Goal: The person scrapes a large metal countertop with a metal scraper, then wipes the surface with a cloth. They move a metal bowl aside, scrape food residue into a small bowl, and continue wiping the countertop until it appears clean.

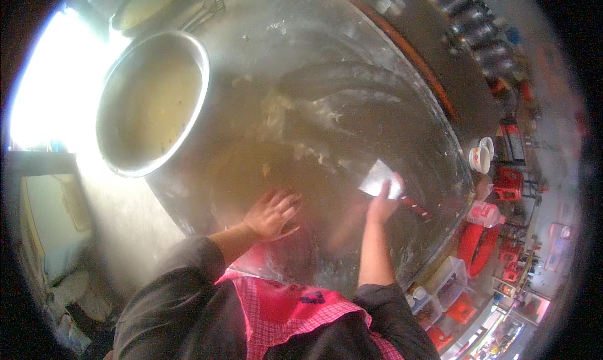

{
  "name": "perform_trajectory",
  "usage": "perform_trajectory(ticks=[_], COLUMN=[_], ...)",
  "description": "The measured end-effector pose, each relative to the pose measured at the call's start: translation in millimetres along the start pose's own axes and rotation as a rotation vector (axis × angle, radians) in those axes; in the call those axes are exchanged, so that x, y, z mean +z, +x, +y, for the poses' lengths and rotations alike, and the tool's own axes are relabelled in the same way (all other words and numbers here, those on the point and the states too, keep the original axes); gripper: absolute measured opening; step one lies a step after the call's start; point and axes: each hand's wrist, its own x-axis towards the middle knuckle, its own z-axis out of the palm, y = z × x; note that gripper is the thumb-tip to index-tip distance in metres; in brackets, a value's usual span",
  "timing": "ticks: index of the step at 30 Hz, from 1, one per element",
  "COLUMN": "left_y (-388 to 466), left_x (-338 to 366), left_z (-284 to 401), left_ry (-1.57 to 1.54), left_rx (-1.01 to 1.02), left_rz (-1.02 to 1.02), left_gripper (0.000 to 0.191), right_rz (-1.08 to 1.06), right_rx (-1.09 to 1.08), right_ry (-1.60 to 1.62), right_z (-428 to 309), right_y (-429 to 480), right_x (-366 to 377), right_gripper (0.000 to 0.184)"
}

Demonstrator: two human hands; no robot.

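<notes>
My left hand (275,215) is over the near part of a metal worktop (264,143), palm down with fingers apart and nothing held. Whether it rests on the surface is hard to tell. In my right hand (382,207) is a flat metal bench scraper (376,178), its bright blade pointing away from me to the left. White floury smears and a few small scraps mark the worktop beyond both hands. A large round metal basin (203,73) stands at the upper left; its inside looks yellowish, and I cannot tell whether it holds anything.
A wooden strip (410,54) runs along the far right edge. Past the right side are white cups (479,159), a pink-labelled bottle (484,214), a red tub (476,249) and clear plastic boxes (445,275). A slotted utensil (207,11) lies behind the basin.
</notes>
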Motion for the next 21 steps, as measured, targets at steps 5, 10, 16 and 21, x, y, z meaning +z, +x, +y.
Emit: perform_trajectory(ticks=[5,10,16,21], left_y=[-2,-2,-1,0], left_x=[-1,-2,0,1], left_z=[2,1,0,-1], left_ry=[-0.024,-0.025,-0.122,-0.09], left_rx=[-0.02,0.009,-0.003,0.016], left_rz=[0.007,0.034,0.067,0.056], left_gripper=[0.053,0.052,0.05,0.051], right_rz=[-0.304,-0.429,-0.092,-0.205], right_rx=[-0.21,-0.237,-0.187,-0.163], right_ry=[0.046,-0.095,0.107,-0.1], right_z=[-41,-72,-35,-37], right_y=[-42,5,127,91], right_x=[124,181,113,160], right_gripper=[0.034,0.038,0.028,0.032])
